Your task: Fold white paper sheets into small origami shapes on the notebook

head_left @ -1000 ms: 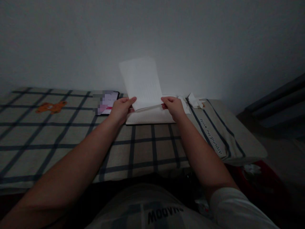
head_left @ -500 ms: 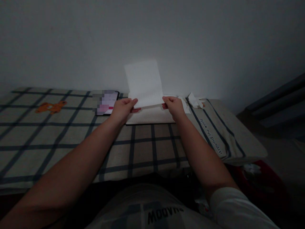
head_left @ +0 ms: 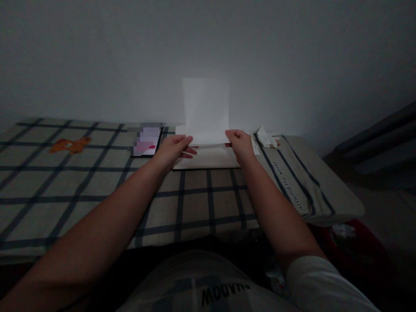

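A white sheet of paper (head_left: pixel 206 110) stands nearly upright in front of the wall, held at its two lower corners. My left hand (head_left: pixel 175 148) pinches the lower left corner between thumb and fingers. At the lower right corner, my right hand (head_left: pixel 240 143) is closed on the same sheet. Beneath the paper lies a flat pale pad or notebook (head_left: pixel 211 158) with a dark lower edge; the hands and sheet cover part of it. Whether the sheet carries print is too faint to make out.
A checked cloth (head_left: pixel 97 182) covers the table. An orange bear-shaped item (head_left: pixel 69 145) lies at the left, and a device with a lit screen (head_left: pixel 148 141) is beside my left hand. Crumpled paper scraps (head_left: pixel 267 138) lie at the right. A red bin (head_left: pixel 357 247) stands below the table's right end.
The sheet has shifted slightly right and straightened from a leftward tilt to nearly upright. Both hands have moved a little to the right with it, still gripping its corners.
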Available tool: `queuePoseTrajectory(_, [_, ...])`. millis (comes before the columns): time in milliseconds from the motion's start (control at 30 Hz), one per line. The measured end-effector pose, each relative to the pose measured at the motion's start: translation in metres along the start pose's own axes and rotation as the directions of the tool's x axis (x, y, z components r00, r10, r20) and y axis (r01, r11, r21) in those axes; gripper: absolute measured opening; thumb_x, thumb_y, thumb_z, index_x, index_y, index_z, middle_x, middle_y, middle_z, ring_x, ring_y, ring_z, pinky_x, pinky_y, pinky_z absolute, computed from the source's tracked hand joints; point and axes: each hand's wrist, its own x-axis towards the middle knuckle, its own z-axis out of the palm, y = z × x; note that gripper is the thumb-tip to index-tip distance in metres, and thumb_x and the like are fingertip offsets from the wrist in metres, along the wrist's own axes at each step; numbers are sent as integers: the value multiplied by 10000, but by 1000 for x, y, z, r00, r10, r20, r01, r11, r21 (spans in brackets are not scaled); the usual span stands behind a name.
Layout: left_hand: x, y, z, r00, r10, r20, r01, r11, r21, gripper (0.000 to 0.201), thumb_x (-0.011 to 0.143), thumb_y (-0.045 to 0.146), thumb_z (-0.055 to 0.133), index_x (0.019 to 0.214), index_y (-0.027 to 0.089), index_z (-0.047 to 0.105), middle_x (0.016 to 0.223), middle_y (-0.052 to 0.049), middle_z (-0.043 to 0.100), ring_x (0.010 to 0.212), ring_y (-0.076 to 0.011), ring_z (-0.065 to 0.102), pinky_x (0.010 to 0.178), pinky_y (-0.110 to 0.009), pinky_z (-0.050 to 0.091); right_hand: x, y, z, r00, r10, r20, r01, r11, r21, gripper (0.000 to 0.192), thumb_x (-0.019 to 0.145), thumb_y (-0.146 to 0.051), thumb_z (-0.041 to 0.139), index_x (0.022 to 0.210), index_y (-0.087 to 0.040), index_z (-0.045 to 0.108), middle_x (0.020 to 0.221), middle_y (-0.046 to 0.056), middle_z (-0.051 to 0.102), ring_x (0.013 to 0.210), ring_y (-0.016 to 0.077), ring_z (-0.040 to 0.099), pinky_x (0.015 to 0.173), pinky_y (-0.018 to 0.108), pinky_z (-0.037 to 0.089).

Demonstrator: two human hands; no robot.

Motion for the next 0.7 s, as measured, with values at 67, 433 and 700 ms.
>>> queuePoseTrajectory(67, [0, 0, 1, 999, -48, 3, 48, 999, 19, 190, 918, 238, 701, 765, 144, 638, 779, -62, 739, 606, -133, 702, 552, -218, 568, 0, 0, 0, 1000, -1, -22, 1, 1000, -9, 115, 847, -263, 686, 770, -178, 695, 734, -6, 651, 660, 103, 569, 609, 242, 530])
queuePoseTrajectory(433, [-2, 4, 2, 995, -28, -95, 29, 999, 13, 166, 835, 231, 758, 737, 145, 656, 660, -5, 647, 621, -128, 661, 650, -247, 584, 0, -1, 0, 1000, 4, 5, -3, 1000, -6, 96, 836, -258, 696, 771, -188, 690, 740, -1, 662, 667, 107, 585, 633, 256, 539])
queuePoseTrajectory(700, [7, 0, 0, 971, 42, -237, -60, 996, -69, 73, 829, 138, 667, 828, 138, 740, 696, 8, 675, 554, -75, 544, 530, -165, 418, -3, -1, 2, 996, 19, 88, -20, 1000, 10, 126, 768, -302, 738, 755, -182, 702, 710, -10, 685, 653, 111, 596, 600, 252, 523])
